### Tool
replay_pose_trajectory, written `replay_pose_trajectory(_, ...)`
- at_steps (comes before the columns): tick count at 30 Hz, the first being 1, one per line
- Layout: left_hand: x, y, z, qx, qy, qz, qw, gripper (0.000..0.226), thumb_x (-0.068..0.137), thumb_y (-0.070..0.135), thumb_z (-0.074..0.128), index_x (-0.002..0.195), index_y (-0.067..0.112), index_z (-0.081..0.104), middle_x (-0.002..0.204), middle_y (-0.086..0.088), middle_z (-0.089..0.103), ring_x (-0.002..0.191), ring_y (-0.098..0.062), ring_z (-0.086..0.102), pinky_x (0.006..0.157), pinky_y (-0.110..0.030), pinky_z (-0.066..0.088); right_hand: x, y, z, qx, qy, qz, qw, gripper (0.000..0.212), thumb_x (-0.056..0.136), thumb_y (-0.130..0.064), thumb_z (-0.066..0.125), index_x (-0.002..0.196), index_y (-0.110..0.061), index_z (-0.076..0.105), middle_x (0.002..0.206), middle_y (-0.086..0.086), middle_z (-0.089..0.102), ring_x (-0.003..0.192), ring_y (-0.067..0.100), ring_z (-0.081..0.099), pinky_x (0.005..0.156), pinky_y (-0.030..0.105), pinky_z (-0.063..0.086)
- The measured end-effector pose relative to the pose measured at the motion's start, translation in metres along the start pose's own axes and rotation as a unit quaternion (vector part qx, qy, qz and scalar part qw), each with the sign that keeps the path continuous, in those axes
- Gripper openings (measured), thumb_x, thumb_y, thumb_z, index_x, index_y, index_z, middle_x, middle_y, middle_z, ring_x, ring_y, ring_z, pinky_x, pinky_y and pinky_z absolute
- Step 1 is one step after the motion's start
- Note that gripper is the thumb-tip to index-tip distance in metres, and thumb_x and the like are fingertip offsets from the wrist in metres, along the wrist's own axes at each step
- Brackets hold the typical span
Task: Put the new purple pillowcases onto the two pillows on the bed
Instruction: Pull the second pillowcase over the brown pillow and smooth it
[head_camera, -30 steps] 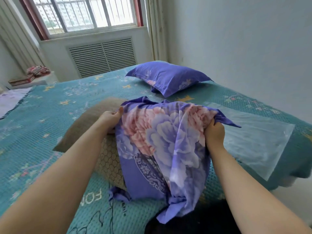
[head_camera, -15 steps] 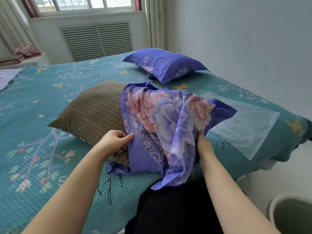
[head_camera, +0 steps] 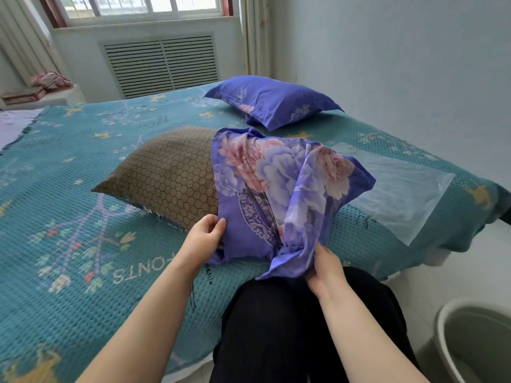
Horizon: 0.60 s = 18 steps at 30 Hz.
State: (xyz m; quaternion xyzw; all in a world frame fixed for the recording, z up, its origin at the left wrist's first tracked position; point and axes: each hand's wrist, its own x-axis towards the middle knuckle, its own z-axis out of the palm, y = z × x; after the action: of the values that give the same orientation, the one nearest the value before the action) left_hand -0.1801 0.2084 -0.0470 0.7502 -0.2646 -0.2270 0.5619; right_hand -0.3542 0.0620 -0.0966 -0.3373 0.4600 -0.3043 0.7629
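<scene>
A brown honeycomb-patterned pillow (head_camera: pixel 168 172) lies on the teal bed cover (head_camera: pixel 69 244). A purple floral pillowcase (head_camera: pixel 276 189) covers its right half in loose folds. My left hand (head_camera: pixel 203 236) pinches the pillowcase's near left edge where it meets the bare pillow. My right hand (head_camera: pixel 325 265) grips the bunched bottom end of the pillowcase at the bed's edge. A second pillow (head_camera: pixel 272 100) in a purple pillowcase rests at the far right of the bed.
A clear plastic bag (head_camera: pixel 398 189) lies flat on the bed right of the pillow. A grey bucket (head_camera: pixel 475 341) stands on the floor at the lower right. A white wall runs along the right, with a window and vent at the back. Folded cloths (head_camera: pixel 47 80) sit far left.
Both hands dropped from the pillowcase's top edge to its near lower edge. The pillowcase has slid further right, baring more of the brown pillow. The view tilted down.
</scene>
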Motion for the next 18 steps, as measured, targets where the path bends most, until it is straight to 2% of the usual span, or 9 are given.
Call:
replay_pose_trajectory(3,-0.002,-0.001,0.004,-0.045,-0.003,-0.017,0.999,0.023,0.101,0.020,0.041,0.080,0.013,0.048,0.074,-0.004,0.048,0.067,-0.015,0.047,0.059,-0.027,0.045,-0.006,-0.011,0.007,0.008,0.045,-0.058,0.997,0.022,0.088,-0.020,0.065,0.097,-0.002,0.057,0.077,0.010,0.062,0.065,0.022,0.059,0.053,0.022,0.052)
replay_pose_trajectory(5,-0.002,-0.001,0.005,-0.075,-0.004,-0.028,0.997,0.023,0.102,0.022,0.039,0.081,0.014,0.047,0.075,-0.005,0.045,0.068,-0.017,0.044,0.060,-0.032,0.043,-0.010,-0.017,0.014,-0.024,0.047,-0.067,0.996,0.022,0.087,-0.024,0.067,0.089,-0.004,0.057,0.076,0.008,0.061,0.063,0.019,0.058,0.047,0.020,0.049)
replay_pose_trajectory(9,-0.006,0.000,0.005,-0.079,-0.010,-0.026,0.996,0.023,0.100,0.027,0.043,0.082,0.015,0.050,0.075,-0.005,0.052,0.069,-0.018,0.046,0.060,-0.034,0.040,-0.013,-0.026,0.020,-0.071,0.028,-0.019,0.997,0.037,0.085,-0.036,0.066,0.099,-0.003,0.059,0.078,0.006,0.062,0.068,0.020,0.060,0.059,0.028,0.047)
replay_pose_trajectory(11,-0.009,0.002,0.006,-0.077,-0.021,-0.021,0.997,0.021,0.098,0.029,0.047,0.084,0.016,0.054,0.074,-0.001,0.060,0.061,-0.014,0.053,0.051,-0.028,0.041,-0.011,-0.026,0.019,-0.090,0.038,-0.018,0.995,0.046,0.083,-0.040,0.068,0.107,-0.002,0.057,0.088,0.010,0.064,0.078,0.025,0.062,0.072,0.033,0.050)
replay_pose_trajectory(12,-0.010,0.003,0.007,-0.082,-0.024,-0.021,0.996,0.019,0.098,0.028,0.048,0.086,0.015,0.056,0.075,0.001,0.064,0.056,-0.010,0.055,0.046,-0.024,0.042,-0.010,-0.025,0.018,-0.096,0.068,-0.037,0.992,0.053,0.080,-0.041,0.070,0.112,-0.002,0.054,0.098,0.013,0.063,0.088,0.028,0.062,0.080,0.036,0.050)
replay_pose_trajectory(14,-0.010,0.004,0.010,-0.097,-0.022,-0.023,0.995,0.016,0.097,0.026,0.050,0.091,0.013,0.058,0.080,0.002,0.067,0.060,-0.006,0.059,0.047,-0.023,0.045,-0.009,-0.022,0.015,-0.162,0.159,-0.133,0.965,0.067,0.074,-0.038,0.076,0.122,-0.001,0.049,0.119,0.018,0.057,0.108,0.033,0.057,0.094,0.041,0.046)
replay_pose_trajectory(15,-0.011,0.004,0.011,-0.103,-0.020,-0.025,0.994,0.016,0.097,0.026,0.051,0.091,0.013,0.058,0.083,0.001,0.067,0.065,-0.008,0.060,0.053,-0.025,0.046,-0.013,-0.022,0.014,-0.219,0.197,-0.199,0.935,0.069,0.073,-0.035,0.077,0.125,-0.001,0.047,0.125,0.019,0.053,0.115,0.035,0.051,0.096,0.042,0.042)
replay_pose_trajectory(18,-0.010,0.002,0.014,-0.109,-0.009,-0.028,0.994,0.017,0.096,0.026,0.051,0.087,0.014,0.057,0.080,0.004,0.067,0.066,-0.007,0.060,0.056,-0.025,0.048,-0.028,-0.021,0.015,-0.303,0.233,-0.362,0.850,0.054,0.081,-0.036,0.069,0.120,-0.001,0.053,0.121,0.019,0.052,0.116,0.034,0.045,0.095,0.043,0.034)
